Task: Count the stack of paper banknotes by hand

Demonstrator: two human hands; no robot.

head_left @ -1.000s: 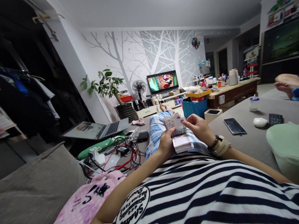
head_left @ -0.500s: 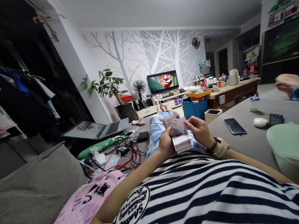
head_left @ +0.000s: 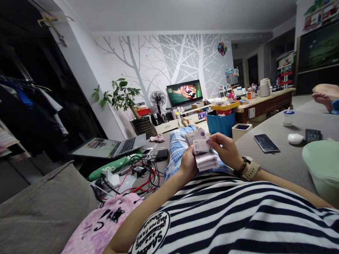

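Banknotes (head_left: pixel 207 161), apparently running lengthwise from the shirt (head_left: pixel 218 211), lie between hands: left hand (head_left: pixel 188 164) grips their left edge, right hand (head_left: pixel 226 150) pinches the top note (head_left: pixel 201 145) at right.

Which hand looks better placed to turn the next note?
Probably the right hand: it pinches the notes at their right edge, while the left hand is occupied holding them from the other side.

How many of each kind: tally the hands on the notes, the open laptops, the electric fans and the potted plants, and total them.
Left hand and right hand on the notes: 2
Open laptop: 1
Electric fan: 1
Potted plant: 1
Total: 5
The notes overlap too much to count.
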